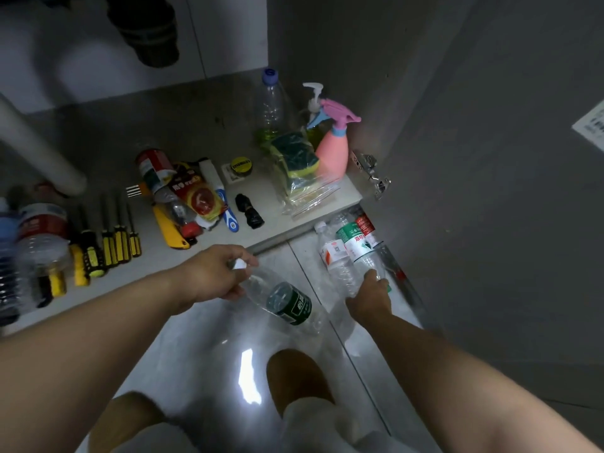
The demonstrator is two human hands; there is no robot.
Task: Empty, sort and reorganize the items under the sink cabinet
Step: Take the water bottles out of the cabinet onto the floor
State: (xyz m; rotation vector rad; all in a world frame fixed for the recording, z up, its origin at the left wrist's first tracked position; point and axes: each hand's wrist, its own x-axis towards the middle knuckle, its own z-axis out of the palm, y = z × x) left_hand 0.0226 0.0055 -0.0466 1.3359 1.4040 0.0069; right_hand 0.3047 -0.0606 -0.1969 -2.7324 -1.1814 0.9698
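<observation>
My left hand (214, 276) grips the white-capped neck of an empty clear bottle with a dark green label (289, 304), held tilted just above the floor. My right hand (371, 294) grips the lower end of a clear bottle with a green and white label (356, 241), which lies on the floor beside a bottle with a red and white label (336, 259). A third bottle (366, 223) lies against the cabinet wall behind them. All sit in front of the open cabinet floor (196, 125).
On the cabinet floor: several yellow-handled screwdrivers (108, 246), a red can (153, 166), packaged items (196, 197), a black fitting (249, 211), bagged sponges (295, 161), a pink spray bottle (331, 148), a pump bottle (313, 99), a tall clear bottle (269, 103). Bottles (32, 250) stand left. My knees are below.
</observation>
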